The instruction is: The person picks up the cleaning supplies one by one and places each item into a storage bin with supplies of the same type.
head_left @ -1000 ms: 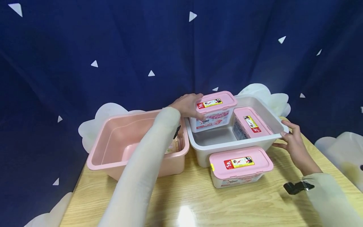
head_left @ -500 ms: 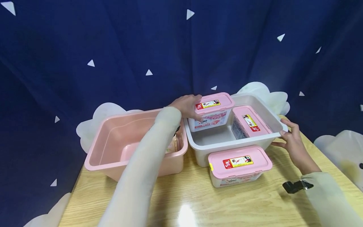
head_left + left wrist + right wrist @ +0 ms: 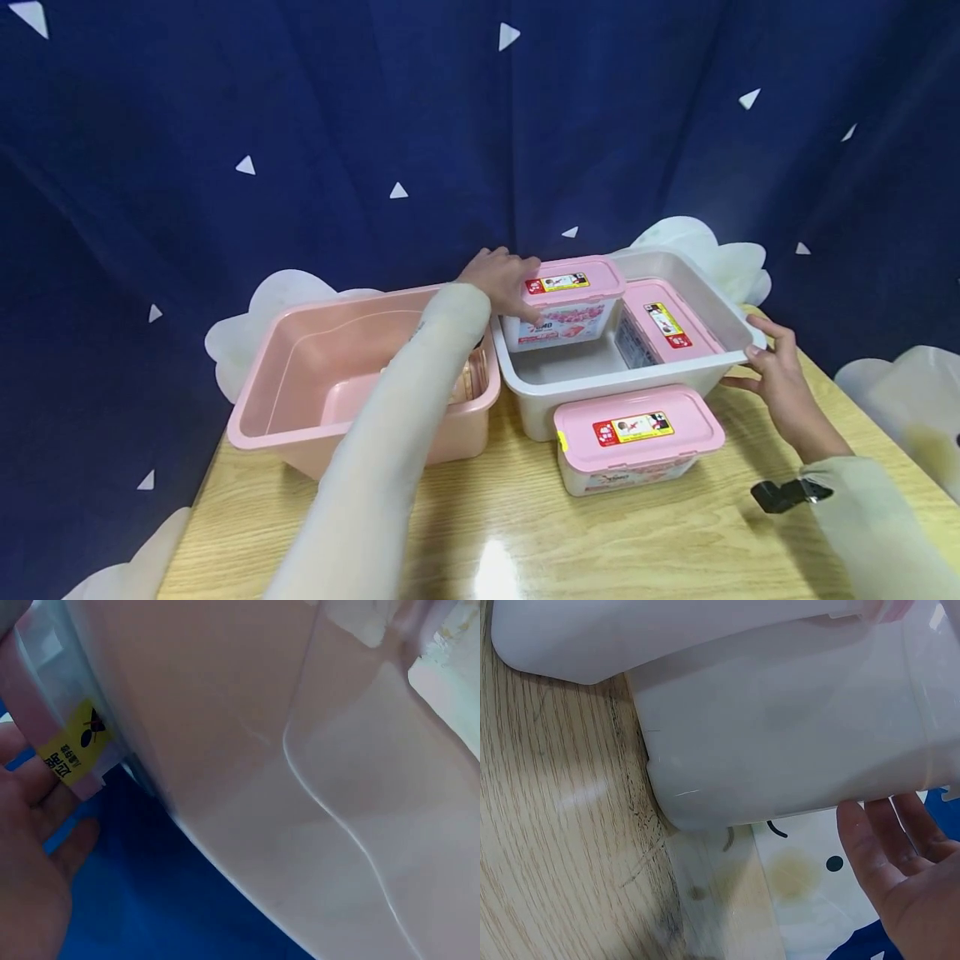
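My left hand (image 3: 501,282) grips the left end of a pink-lidded OMO detergent box (image 3: 566,325), thumb on its printed front. The box stands upright inside the left end of a light grey plastic bin (image 3: 592,385), its lid above the rim. In the left wrist view, fingers (image 3: 52,784) curl at the lid's edge, by the yellow label. A second pink-lidded box (image 3: 663,321) sits lower at the bin's right side. My right hand (image 3: 783,392) holds the bin's front right corner, thumb at the rim and fingers around the outside.
A pink bin (image 3: 300,367) stands directly left of the grey one; a clear package (image 3: 468,379) lies in it, partly behind my left sleeve. Another pink-lidded box (image 3: 637,454) sits on the wooden table (image 3: 570,542) before the grey bin. A dark blue curtain (image 3: 375,100) hangs behind.
The box in my left hand has sunk a little deeper into the grey bin, and the hand has gone down with it. My right hand keeps its place on the bin's corner.
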Demonstrator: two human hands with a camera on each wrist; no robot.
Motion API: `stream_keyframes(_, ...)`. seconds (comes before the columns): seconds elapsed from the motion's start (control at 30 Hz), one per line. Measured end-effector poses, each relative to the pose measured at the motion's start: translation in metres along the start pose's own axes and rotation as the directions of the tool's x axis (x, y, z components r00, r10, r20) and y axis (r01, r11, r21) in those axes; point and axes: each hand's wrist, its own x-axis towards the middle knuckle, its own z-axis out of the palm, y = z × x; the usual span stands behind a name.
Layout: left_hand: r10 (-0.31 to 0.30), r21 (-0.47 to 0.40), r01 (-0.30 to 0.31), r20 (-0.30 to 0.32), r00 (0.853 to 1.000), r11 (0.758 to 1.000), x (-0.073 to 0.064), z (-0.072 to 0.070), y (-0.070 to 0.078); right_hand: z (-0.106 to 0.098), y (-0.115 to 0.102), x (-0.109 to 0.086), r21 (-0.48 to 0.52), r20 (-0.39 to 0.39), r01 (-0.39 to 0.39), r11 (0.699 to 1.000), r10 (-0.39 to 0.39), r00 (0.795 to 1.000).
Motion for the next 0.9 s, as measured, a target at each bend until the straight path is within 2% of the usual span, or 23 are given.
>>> stream_keyframes(0.2, 0.017, 0.036, -0.017, 0.000, 1.000, 0.999, 0.004, 0.007, 0.002, 0.001, 0.001, 0.000, -0.011, -0.002, -0.005, 1.000, 0.005, 1.000)
stream_keyframes(0.4, 0.000, -0.008, 0.000, 0.024, 1.000, 1.000, 0.002, 0.010, 0.000, 0.004, 0.000, 0.002, 0.007, 0.002, 0.001, 1.000, -0.001, 1.000)
stream_keyframes(0.5, 0.006, 0.000, -0.006, 0.037, 0.999, 1.000, 0.002, 0.010, 0.001, 0.003, -0.001, 0.003, -0.007, -0.001, -0.005, 1.000, 0.005, 1.000)
stream_keyframes(0.63, 0.001, 0.026, -0.003, 0.084, 0.996, 1.000, 0.002, 0.011, 0.004, 0.000, 0.000, 0.002, -0.062, 0.008, -0.027, 0.998, 0.027, 1.000)
stream_keyframes(0.77, -0.018, 0.022, 0.015, 0.135, 0.991, 1.000, 0.003, 0.012, 0.008, -0.002, 0.002, 0.000, -0.075, 0.013, -0.028, 0.997, 0.029, 0.999)
stream_keyframes(0.9, -0.035, 0.006, 0.035, 0.139, 0.990, 0.999, 0.005, 0.012, 0.014, -0.004, 0.003, -0.001, -0.060, 0.005, -0.014, 0.998, 0.015, 1.000)
